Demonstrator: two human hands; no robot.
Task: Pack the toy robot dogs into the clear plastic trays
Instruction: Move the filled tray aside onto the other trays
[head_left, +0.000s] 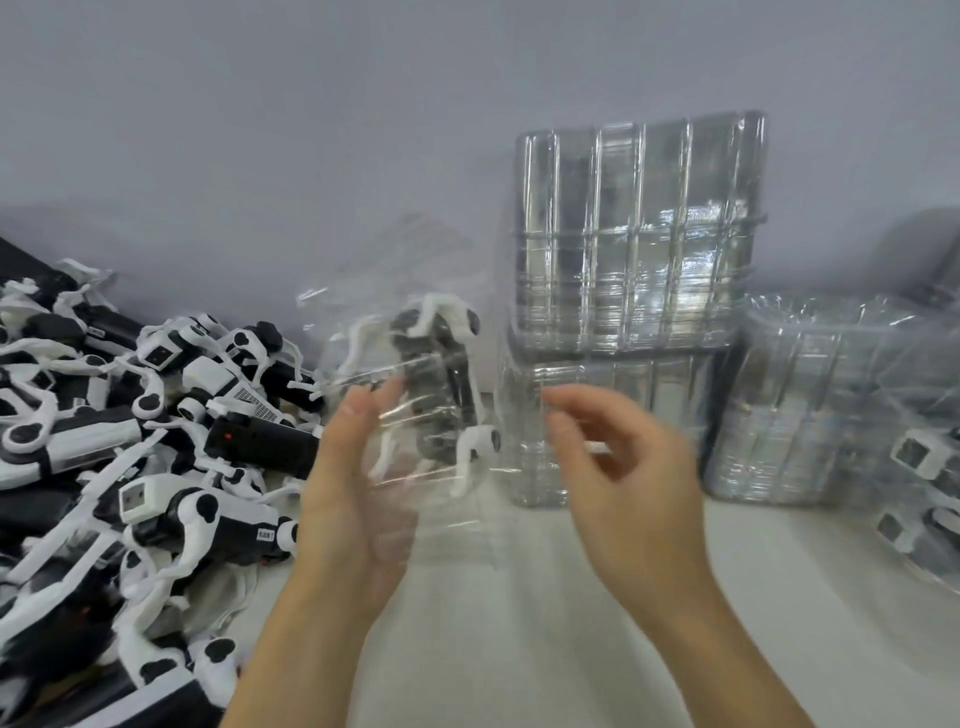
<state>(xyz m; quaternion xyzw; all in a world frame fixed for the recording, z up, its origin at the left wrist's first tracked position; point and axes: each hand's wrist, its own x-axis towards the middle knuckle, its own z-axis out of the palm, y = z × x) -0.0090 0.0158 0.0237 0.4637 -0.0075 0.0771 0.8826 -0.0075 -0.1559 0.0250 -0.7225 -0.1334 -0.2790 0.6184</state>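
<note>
Between hands, mid-air: clear tray (415, 415) with toy dog (441, 384) inside, long axis upright. Left hand (353, 488) grips tray edge; right hand (623, 467) blurred, loosely curled, just beside, holding nothing visible.

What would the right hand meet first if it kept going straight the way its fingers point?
Probably the clear tray with the toy dog that the left hand holds; the right hand points leftward at it, though motion blur leaves depth unclear.
</note>
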